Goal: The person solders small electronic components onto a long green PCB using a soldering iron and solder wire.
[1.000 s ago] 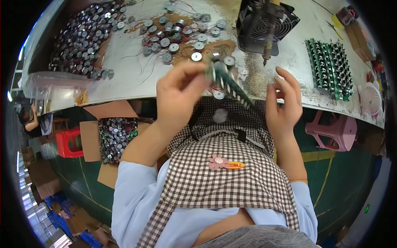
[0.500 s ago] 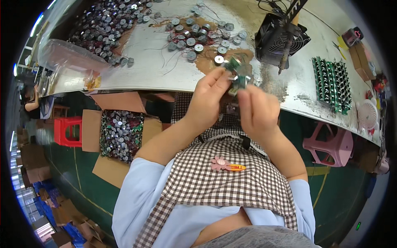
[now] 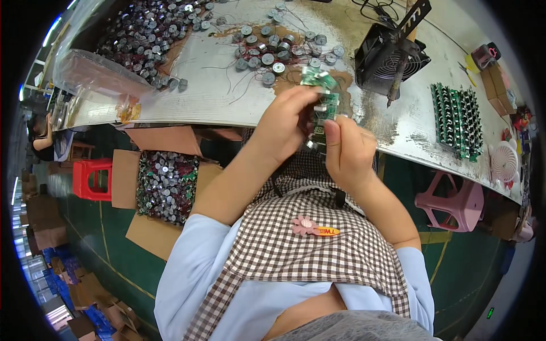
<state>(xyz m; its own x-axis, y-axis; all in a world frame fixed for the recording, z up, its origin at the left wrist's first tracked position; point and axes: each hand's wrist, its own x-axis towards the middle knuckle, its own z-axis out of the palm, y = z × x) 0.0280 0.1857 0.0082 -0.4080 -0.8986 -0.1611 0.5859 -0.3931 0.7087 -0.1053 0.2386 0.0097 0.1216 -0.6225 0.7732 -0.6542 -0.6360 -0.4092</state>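
Observation:
Between my two hands, at the front edge of the bench, are green circuit boards with small silvery parts on them. My left hand is closed, its fingers bent round boards that stick out above the fingertips. A dark display part shows low in the bunch. My right hand pinches the lower right side of the boards between thumb and fingers. How many boards each hand has is hard to make out. Just beyond my hands lies a loose group of small round motors with thin red and dark wires.
A bigger heap of motors fills the back left, by a clear plastic sheet. A black fan with a soldering iron stands right of centre. Rows of boards lie further right. An open carton of motors sits below left.
The boards have turned and spread, so their faces and the display part show more plainly. My right hand has dropped slightly. One pale motor near the boards no longer shows.

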